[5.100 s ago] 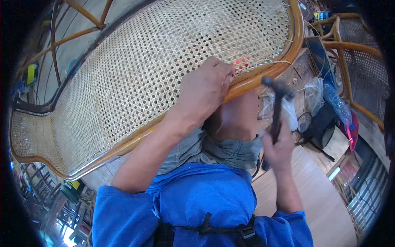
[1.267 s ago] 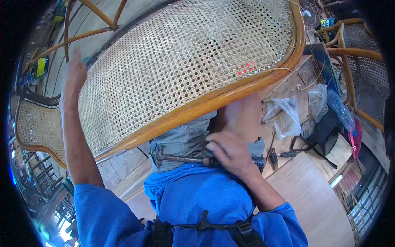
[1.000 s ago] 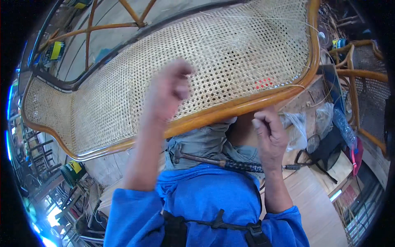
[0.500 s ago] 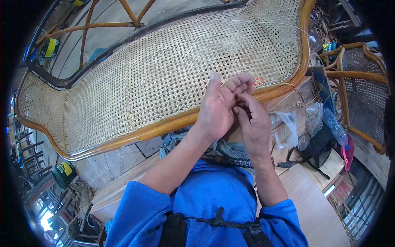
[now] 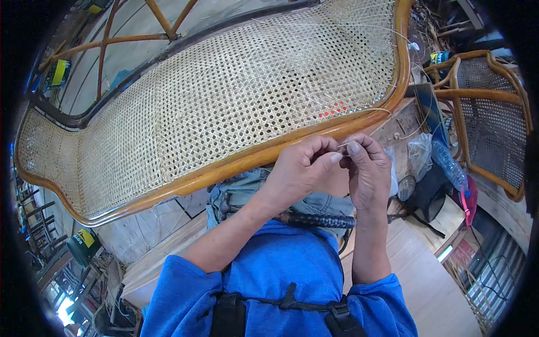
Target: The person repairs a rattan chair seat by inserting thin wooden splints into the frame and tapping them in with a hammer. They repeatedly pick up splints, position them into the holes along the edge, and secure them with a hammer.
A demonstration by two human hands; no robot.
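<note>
Pinching a thin cane strand (image 5: 368, 110) between fingertips, left hand (image 5: 300, 171) and right hand (image 5: 368, 171) meet beside the woven rattan bench's wooden rim (image 5: 236, 164); the strand runs up-right along it

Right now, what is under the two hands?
Under the left hand and right hand a dark-handled tool lies across the lap on grey trousers. Its head is hidden.

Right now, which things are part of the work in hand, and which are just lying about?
In use:
left hand and right hand, pinching a thin cane strand between them
woven cane seat panel in its curved wooden frame
dark-handled tool resting on the lap

Lying about:
plastic bottle
second cane chair
clear plastic bag
green can
</note>
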